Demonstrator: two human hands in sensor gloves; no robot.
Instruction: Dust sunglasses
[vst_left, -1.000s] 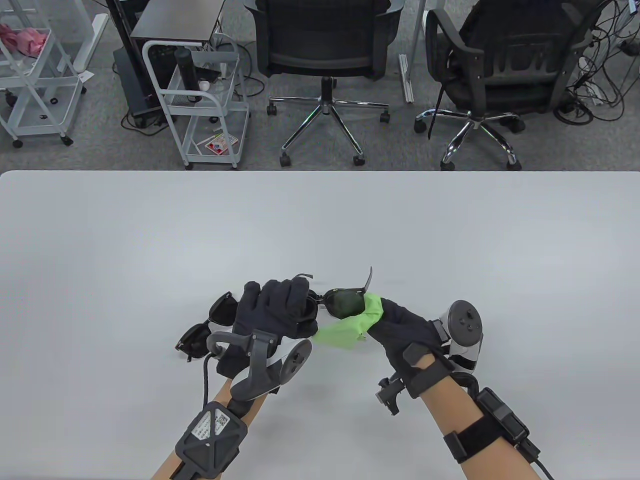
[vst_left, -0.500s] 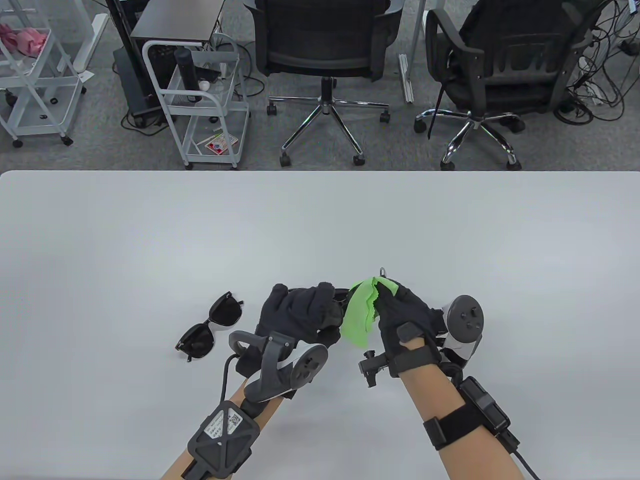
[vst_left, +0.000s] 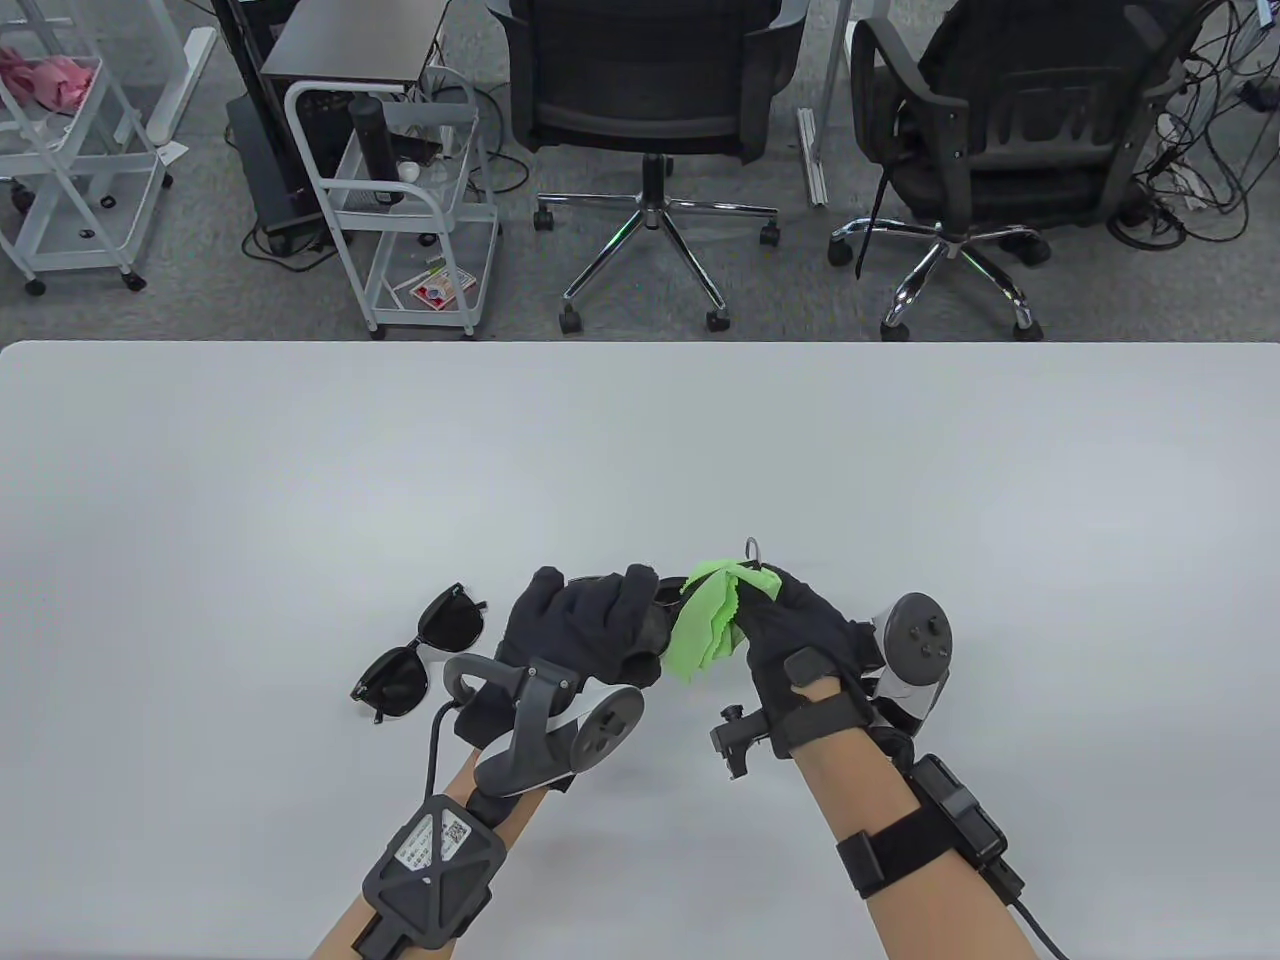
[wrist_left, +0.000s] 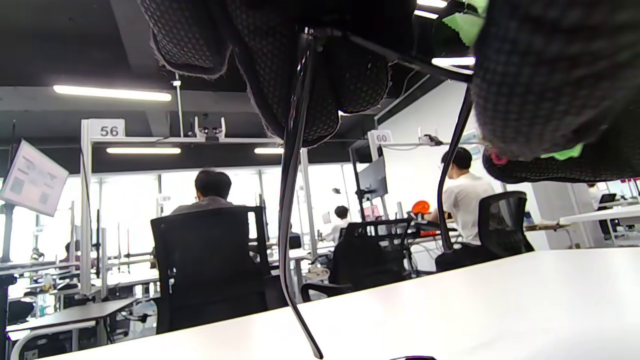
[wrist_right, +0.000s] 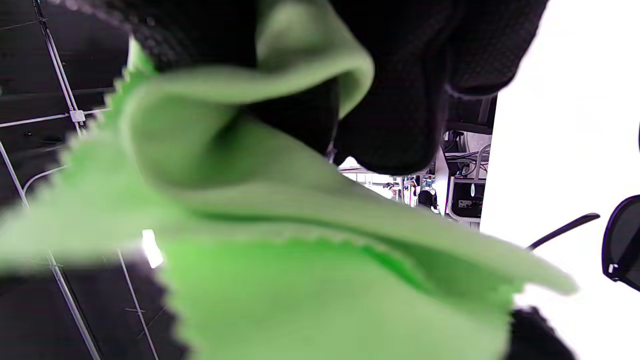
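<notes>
I was in the middle of the job, by my reckoning. One pair of sunglasses (vst_left: 665, 605) was up off the table (vst_left: 640, 440) between my two hands, near the near edge and a little right of centre, with the green cloth (vst_left: 705, 625) laid over its right lens. A second pair (vst_left: 420, 652) lay flat on the table just left of my left hand (vst_left: 585, 625), touching nothing. Whether that second pair had been dusted I could not tell, and nothing showed how clean the held lens was, so I judged at least this lens and perhaps the other pair were left to do.

My left fingers (wrist_left: 310, 90) were curled round the left part of the held frame, gripping it. In the left wrist view its two temple arms hung down from under my glove toward the table, so the pair was unfolded.

My right hand (vst_left: 800, 630) was closed on the cloth, which was bunched between thumb and fingers (wrist_right: 400, 100) and trailed out loose below them. In the right wrist view the cloth filled most of the picture, with the second pair just showing at the right edge. The lens under the cloth was hidden, so I could not tell how firmly I pressed on it.
</notes>
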